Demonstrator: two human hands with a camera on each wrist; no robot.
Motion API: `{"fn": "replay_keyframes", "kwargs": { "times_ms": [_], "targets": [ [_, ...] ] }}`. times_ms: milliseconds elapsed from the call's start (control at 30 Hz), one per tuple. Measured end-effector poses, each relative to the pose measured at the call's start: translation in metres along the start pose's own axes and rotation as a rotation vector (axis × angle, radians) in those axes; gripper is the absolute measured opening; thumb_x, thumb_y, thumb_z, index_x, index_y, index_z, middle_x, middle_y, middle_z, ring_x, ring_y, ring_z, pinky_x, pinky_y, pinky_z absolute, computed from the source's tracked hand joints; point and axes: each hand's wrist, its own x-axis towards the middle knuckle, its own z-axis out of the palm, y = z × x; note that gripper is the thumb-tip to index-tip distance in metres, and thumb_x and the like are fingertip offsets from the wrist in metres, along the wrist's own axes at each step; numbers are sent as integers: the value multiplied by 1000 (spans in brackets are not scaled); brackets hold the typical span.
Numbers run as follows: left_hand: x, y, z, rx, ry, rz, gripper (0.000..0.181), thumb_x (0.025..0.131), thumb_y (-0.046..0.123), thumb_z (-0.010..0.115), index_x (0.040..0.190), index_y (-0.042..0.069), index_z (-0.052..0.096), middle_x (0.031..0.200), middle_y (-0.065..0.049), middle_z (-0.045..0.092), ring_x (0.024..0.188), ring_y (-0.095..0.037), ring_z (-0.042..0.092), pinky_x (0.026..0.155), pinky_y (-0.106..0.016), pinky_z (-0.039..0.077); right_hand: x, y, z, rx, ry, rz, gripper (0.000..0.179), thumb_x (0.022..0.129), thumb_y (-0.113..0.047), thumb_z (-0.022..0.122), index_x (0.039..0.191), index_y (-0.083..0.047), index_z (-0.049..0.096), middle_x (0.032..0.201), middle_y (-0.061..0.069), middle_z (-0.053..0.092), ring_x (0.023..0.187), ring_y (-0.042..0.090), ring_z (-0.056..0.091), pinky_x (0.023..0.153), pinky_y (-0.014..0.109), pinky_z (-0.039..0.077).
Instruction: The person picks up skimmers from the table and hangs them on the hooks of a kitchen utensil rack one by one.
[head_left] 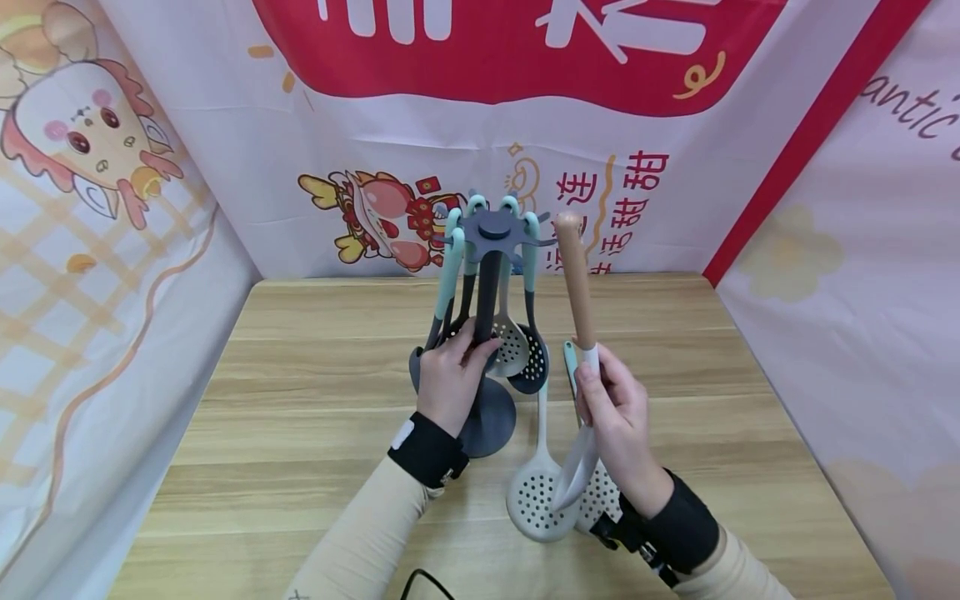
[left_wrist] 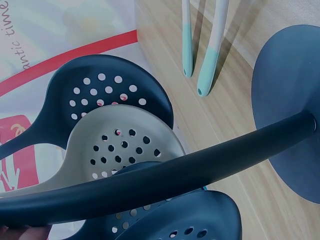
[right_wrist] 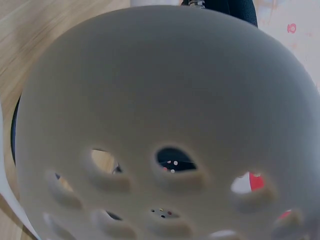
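My left hand [head_left: 450, 375] grips the dark post [left_wrist: 190, 172] of a rotating utensil stand [head_left: 495, 225]. Several turquoise-handled utensils hang from its top, among them a grey skimmer [head_left: 512, 350] and a dark skimmer [head_left: 534, 371]. To the right of the stand, my right hand [head_left: 618, 408] pinches a pale skimmer [head_left: 577, 475] near where its neck meets the wooden handle [head_left: 576, 283]. That handle points up, the head down toward my wrist. In the right wrist view the perforated head [right_wrist: 160, 100] fills most of the picture and hides the fingers.
Two white skimmers lie on the wooden table [head_left: 300, 417], one left [head_left: 534, 500] and one partly covered by my right hand and wrist [head_left: 600, 500]. The stand's round dark base [head_left: 491, 421] rests behind them. A black cable [head_left: 426, 575] shows at the front; printed cloth [head_left: 375, 142] hangs around the table.
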Motion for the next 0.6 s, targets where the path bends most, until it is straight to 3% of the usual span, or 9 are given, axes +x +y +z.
{"fn": "replay_keyframes", "kwargs": {
  "times_ms": [600],
  "targets": [
    [0, 2, -1, 3, -6, -9, 22, 94, 24, 67, 103, 4, 68, 85, -10, 75, 73, -19, 73, 64, -31, 61, 0, -2, 2, -15, -2, -8, 35, 103, 3, 39, 129, -10, 59, 68, 4, 44, 50, 18, 38, 42, 30, 32]
  ]
}}
